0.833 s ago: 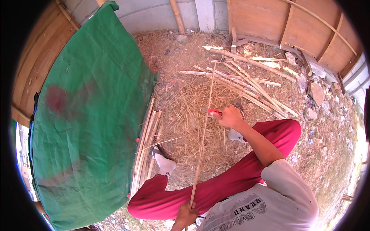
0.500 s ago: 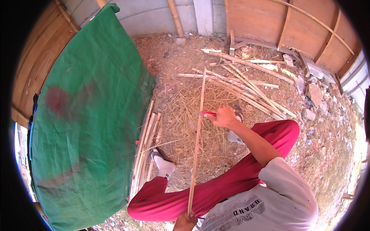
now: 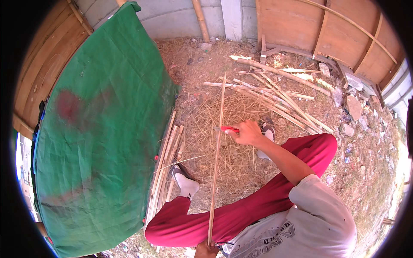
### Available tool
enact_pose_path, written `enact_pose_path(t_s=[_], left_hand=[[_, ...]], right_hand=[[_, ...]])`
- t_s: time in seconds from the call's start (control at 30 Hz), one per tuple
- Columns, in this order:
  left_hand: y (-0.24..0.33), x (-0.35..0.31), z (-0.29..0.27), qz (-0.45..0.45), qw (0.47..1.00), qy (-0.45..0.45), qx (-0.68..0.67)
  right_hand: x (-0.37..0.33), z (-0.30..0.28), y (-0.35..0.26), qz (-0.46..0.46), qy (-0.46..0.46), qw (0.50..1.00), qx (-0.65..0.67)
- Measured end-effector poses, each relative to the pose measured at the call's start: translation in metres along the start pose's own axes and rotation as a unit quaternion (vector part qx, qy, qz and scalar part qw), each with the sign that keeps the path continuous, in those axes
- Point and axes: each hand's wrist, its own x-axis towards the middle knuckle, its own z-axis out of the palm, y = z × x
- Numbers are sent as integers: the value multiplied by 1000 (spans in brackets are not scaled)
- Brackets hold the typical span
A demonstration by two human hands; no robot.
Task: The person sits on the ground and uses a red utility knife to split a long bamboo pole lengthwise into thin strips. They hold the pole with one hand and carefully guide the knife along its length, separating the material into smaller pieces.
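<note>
A long, thin bamboo strip (image 3: 215, 172) stretches from my lap out over the ground, its far end above a heap of shavings. My left hand (image 3: 207, 250), low in the picture, is closed round the near end; part of that hand is cut off by the lower edge. Farther along, my right hand (image 3: 247, 132) grips a red-handled knife (image 3: 229, 129). The short blade sits against the strip's upper half. How deep the edge bites is too small to tell.
Pale shavings (image 3: 206, 112) cover the ground between my feet. Several split bamboo pieces (image 3: 279, 101) lie beyond at the right, more strips (image 3: 165, 161) at the left beside a green tarp (image 3: 103, 142). Stones (image 3: 353, 106) line the right side, below wooden panels (image 3: 292, 26).
The strip's far part has swung slightly left over the ground. My right hand and the knife have shifted a little left and nearer. My left hand keeps its hold, and the view has turned slightly.
</note>
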Motion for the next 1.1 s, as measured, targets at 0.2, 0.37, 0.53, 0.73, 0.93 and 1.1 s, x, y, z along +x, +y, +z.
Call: enact_pose_path(t_s=[0.2,0.37,0.53,0.73,0.93,1.1], left_hand=[[-1,-8,0,-27,996,-55,-70],[-2,-14,0,-46,987,-93,-126],[-6,-21,0,-74,971,-134,-186],[-11,-29,3,26,989,-104,-103],[-8,-26,6,-31,983,-127,-132],[-10,-28,6,-53,980,-135,-134]], right_hand=[[-14,4,8,-31,41,998,39],[-22,-14,2,-67,85,994,-3],[-6,-14,21,-19,135,990,47],[-1,-24,40,-66,124,990,-16],[-20,-24,24,-93,107,989,-33],[10,-49,50,-10,121,992,-22]])
